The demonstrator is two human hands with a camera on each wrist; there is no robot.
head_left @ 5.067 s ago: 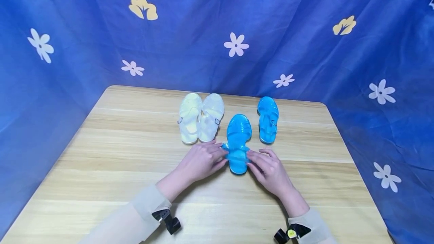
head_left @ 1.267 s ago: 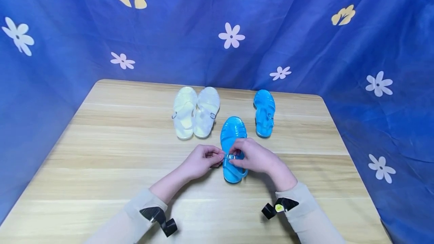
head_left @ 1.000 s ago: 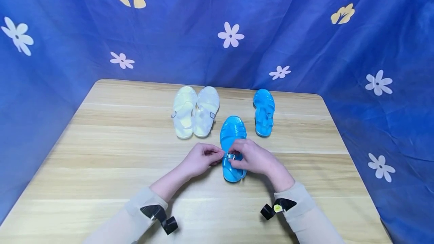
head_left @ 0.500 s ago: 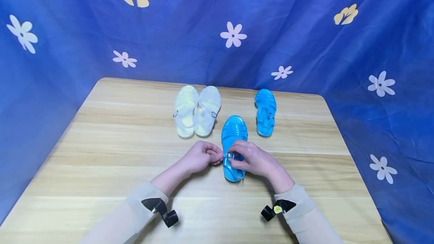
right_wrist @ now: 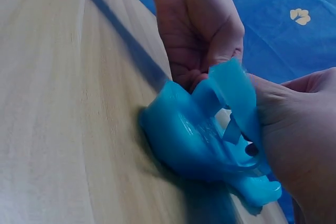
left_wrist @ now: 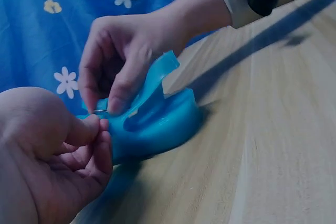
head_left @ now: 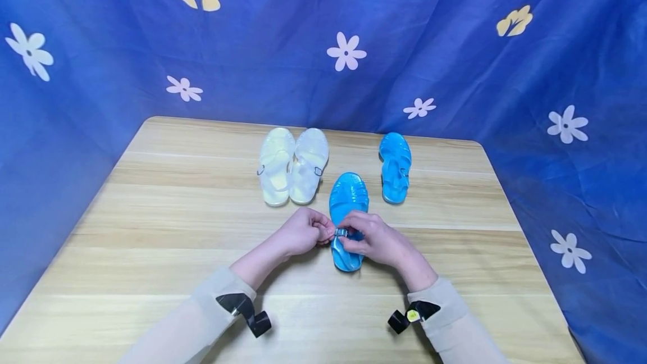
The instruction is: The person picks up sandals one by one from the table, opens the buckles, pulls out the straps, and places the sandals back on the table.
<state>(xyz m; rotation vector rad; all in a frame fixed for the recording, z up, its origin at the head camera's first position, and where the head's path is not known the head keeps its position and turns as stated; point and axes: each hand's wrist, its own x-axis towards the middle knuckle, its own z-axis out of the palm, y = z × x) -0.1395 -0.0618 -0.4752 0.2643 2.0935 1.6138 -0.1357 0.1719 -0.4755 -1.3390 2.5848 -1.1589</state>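
Observation:
A blue jelly sandal lies toe away from me near the middle of the table. My left hand is at its left side, thumb and fingertips pinching the strap end beside the small metal buckle. From the right, my right hand reaches over the sandal and pinches the strap at the buckle. In the left wrist view both sets of fingertips meet at the strap, and the raised heel strap loops up. The right wrist view shows the heel close up; my fingers partly hide the buckle there.
Behind the hands, a pair of whitish sandals stands side by side. A second blue sandal is at the back right. The wooden table ends at a blue flowered curtain.
Earlier both hands held the strap across the heel from either side. Since then my right hand has come over the sandal to the buckle. Lately my left fingertips have edged closer to it.

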